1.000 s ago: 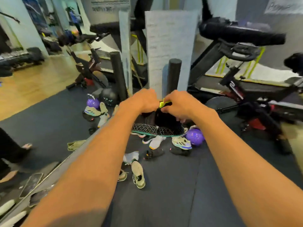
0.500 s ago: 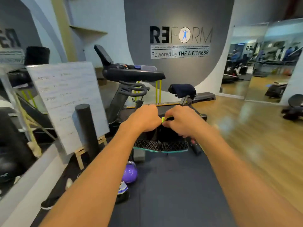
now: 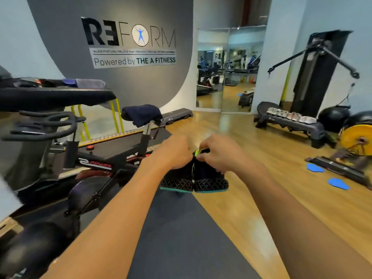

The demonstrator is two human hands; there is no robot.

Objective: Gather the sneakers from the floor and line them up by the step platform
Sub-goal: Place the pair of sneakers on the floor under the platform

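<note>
Gripping the black lattice-soled knit sneakers (image 3: 210, 176) by their collars, the left hand (image 3: 175, 153) and the right hand (image 3: 220, 156) are curled tight. The dark step platform (image 3: 298, 126) stands well apart from them.

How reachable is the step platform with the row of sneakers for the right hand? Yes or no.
Probably no. The step platform with its sneakers lies well beyond the arm, across wooden floor, and the right hand is gripping a black shoe. Nothing seems to block the path, so walking over should do.

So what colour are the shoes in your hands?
Black sneakers, with lattice soles edged teal and a neon-green tab, seen in the head view.
</note>
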